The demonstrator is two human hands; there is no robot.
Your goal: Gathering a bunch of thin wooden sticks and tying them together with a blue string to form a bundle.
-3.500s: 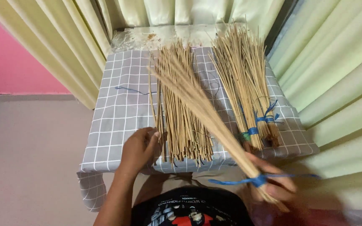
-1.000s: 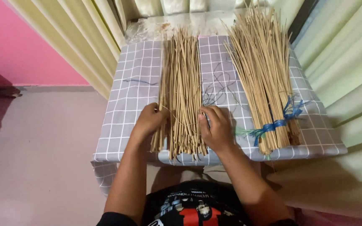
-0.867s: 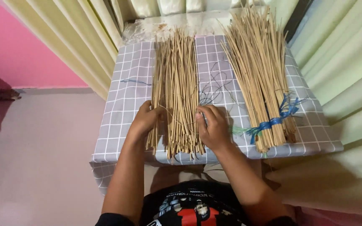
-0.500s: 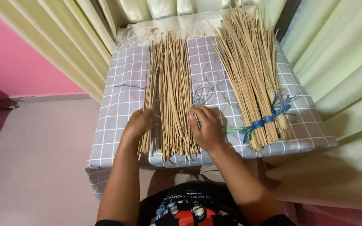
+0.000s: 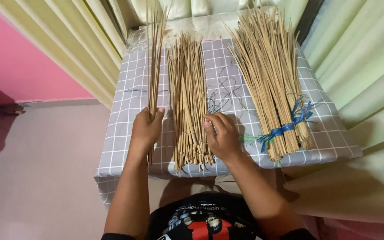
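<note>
Head view: left hand [image 5: 145, 129] fingers clasping stick bunch [image 5: 154, 58].

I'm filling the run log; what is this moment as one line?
left hand: grips thin stick bunch | right hand: rests on loose stick pile | tied bundle: apart, right

Pink wall [image 5: 32, 49] at left, pale green curtains [image 5: 361, 58] behind and right, beige floor [image 5: 36, 178], grey checked tablecloth [image 5: 125, 133] on small table.
</note>
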